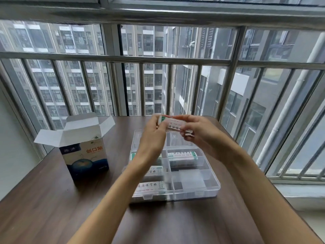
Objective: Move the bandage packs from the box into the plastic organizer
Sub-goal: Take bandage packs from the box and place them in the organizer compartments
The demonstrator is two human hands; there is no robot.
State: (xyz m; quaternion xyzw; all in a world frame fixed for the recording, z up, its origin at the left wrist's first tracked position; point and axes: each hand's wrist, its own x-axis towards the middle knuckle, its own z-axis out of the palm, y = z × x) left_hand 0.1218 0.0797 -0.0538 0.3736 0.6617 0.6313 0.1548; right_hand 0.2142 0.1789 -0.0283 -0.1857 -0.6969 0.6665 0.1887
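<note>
An open blue-and-white cardboard box (pixel 86 152) stands at the left of the dark wooden table, flaps up. A clear plastic organizer (pixel 213 186) lies in the middle, its lid folded back. Bandage packs lie in several of its compartments: one at the right (pixel 182 155), one at the front left (pixel 151 188), others partly hidden under my left forearm. Above the organizer's far end, my left hand (pixel 153 136) and my right hand (pixel 200 134) both pinch one white-and-green bandage pack (pixel 173 122), one at each end.
The table (pixel 52 199) ends just behind the organizer, against a metal window railing (pixel 158 59). A window sill (pixel 299 191) runs along the right side. The box stands near the table's left edge.
</note>
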